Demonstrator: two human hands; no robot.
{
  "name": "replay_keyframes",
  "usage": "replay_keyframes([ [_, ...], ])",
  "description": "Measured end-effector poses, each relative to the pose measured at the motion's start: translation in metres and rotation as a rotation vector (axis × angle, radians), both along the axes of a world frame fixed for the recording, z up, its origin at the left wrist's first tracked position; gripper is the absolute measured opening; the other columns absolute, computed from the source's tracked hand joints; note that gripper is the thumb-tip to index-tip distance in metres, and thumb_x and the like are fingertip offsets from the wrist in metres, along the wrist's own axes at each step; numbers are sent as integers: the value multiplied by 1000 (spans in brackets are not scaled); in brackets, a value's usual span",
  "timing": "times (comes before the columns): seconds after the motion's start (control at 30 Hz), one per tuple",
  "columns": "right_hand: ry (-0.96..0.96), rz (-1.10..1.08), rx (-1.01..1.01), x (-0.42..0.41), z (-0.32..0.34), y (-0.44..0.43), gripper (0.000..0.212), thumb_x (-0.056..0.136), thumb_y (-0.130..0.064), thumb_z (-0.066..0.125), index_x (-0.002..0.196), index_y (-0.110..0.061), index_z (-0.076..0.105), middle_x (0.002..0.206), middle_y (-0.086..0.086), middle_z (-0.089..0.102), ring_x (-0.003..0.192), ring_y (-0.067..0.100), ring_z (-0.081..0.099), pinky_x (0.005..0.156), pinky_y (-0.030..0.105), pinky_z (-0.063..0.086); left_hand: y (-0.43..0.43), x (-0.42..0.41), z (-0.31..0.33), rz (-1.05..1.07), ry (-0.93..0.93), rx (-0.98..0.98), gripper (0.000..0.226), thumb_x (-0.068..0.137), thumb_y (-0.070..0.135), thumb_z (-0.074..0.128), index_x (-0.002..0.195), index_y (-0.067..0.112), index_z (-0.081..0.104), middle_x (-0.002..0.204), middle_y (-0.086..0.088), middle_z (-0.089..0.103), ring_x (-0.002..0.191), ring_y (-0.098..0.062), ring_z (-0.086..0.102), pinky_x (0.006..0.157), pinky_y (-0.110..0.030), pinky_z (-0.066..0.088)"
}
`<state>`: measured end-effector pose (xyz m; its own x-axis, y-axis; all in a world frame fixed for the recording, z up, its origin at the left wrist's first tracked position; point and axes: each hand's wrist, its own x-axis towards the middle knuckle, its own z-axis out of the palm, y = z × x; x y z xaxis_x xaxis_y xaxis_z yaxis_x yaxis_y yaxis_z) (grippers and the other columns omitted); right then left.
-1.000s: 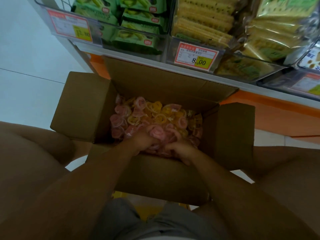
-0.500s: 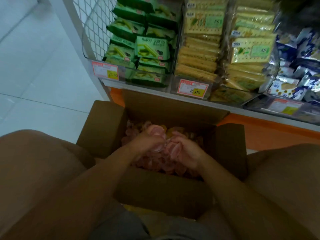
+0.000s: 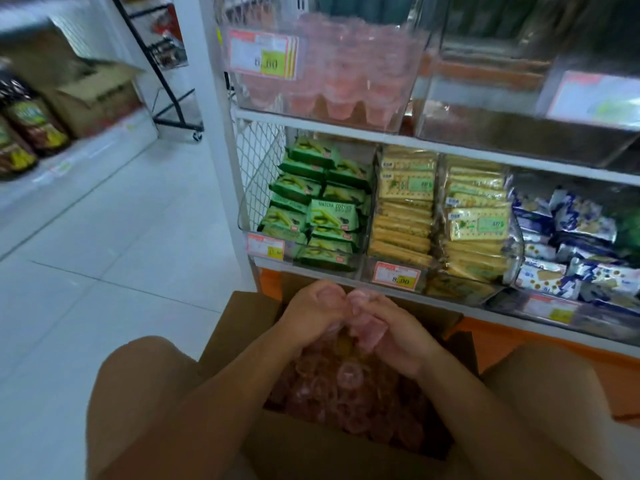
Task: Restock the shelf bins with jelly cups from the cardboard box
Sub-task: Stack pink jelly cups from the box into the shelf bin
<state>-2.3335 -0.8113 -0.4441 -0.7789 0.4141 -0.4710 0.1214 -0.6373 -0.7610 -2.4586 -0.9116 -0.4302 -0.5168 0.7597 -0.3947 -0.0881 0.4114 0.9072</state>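
1. Lower centre: the left hand [image 3: 313,315] and right hand [image 3: 398,337] are pressed together, fingers curled around a clutch of pink cups [image 3: 369,329].
2. The 2 hands hover above the far end of the open box [image 3: 242,327], which sits between the person's knees.
3. Inside the box lies a pile [image 3: 346,386] of more cups, mostly pink, dim in the shade.
4. Top centre, on the upper shelf, a clear bin [image 3: 388,46] holds stacked pink cups. A price tag [image 3: 263,55] reading 8.00 is on its front. This part of the frame is blurred.
5. The shelf below carries, left to right, green cookie packs [image 3: 311,202], yellow crackers [image 3: 405,209] and blue packs [image 3: 571,244].
6. Upper left, across the white floor [image 3: 104,237], a carton [image 3: 97,95] stands beside dark bags [image 3: 31,126]. Both are blurred.
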Motion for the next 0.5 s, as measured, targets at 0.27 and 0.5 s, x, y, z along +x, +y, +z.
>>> replay_keyframes([
  [0.27, -68, 122, 626, -27, 116, 8, 21, 89, -31, 67, 110, -28, 68, 81, 14, 70, 64, 29, 65, 55, 34, 54, 0, -37, 105, 79, 364, 300, 25, 75, 11, 81, 90, 19, 63, 82, 12, 61, 64, 6, 55, 61, -13, 47],
  [0.5, 41, 22, 971, -82, 236, 20, 13, 87, -27, 69, 93, -15, 68, 73, 17, 69, 54, 26, 62, 52, 35, 53, -4, -84, 211, 223, 559, 480, 25, 73, 20, 81, 82, 34, 63, 84, 19, 63, 73, -1, 59, 65, -24, 55],
])
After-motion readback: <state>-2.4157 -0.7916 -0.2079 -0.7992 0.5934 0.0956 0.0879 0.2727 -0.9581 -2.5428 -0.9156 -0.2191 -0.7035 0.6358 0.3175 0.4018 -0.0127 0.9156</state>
